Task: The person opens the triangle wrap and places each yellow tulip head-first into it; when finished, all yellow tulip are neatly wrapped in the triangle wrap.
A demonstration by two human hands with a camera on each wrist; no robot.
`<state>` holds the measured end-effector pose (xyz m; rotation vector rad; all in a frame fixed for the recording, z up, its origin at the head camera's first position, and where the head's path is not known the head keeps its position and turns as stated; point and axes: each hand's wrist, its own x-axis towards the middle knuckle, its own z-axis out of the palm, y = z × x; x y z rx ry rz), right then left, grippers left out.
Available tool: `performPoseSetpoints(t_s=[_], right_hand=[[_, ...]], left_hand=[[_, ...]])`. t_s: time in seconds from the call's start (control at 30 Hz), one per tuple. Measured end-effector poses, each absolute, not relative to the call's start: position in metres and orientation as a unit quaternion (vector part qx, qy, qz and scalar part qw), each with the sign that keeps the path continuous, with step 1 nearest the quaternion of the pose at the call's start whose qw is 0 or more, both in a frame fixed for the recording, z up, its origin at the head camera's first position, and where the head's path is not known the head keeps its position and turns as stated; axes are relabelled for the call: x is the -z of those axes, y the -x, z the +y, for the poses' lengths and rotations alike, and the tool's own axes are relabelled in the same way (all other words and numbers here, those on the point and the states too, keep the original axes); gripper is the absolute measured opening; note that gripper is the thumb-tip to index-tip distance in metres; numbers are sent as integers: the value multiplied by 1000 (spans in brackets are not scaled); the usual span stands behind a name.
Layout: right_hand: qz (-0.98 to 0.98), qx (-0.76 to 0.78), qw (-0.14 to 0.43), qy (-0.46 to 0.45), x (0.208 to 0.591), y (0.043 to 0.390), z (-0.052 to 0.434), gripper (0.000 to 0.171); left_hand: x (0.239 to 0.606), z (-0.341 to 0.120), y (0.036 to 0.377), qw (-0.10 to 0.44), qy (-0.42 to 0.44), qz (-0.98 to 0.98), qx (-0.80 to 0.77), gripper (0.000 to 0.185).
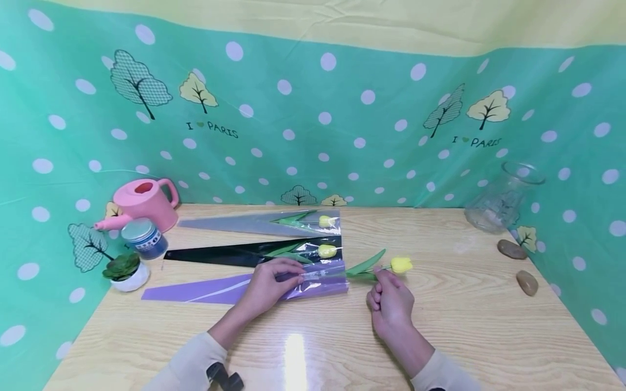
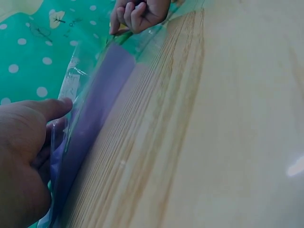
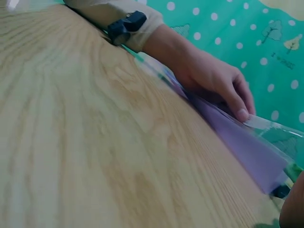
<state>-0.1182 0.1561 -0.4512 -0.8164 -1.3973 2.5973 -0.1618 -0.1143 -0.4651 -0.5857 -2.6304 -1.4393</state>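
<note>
Left hand (image 1: 268,285) pins the purple sleeve (image 1: 235,288) flat while right hand (image 1: 389,300) pinches the yellow tulip (image 1: 400,265) stem, mid-pull I'd guess, so next needs a steady straight tug.
</note>
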Motion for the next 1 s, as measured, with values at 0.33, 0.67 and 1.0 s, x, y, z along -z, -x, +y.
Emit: performPoseSetpoints(t_s=[0.33,0.67,1.0], right_hand=[[-477,-839,51,258,456,115,130,14],[-491,-828,55,264,457,117,124,12],[-532,-814,37,230,442,115,148,14]], left_hand=[[467,-114,161,40,195,-857,475,14],[465,-113,160,37,202,-852,481,15],[467,-115,160,35,211,-855,473,16]])
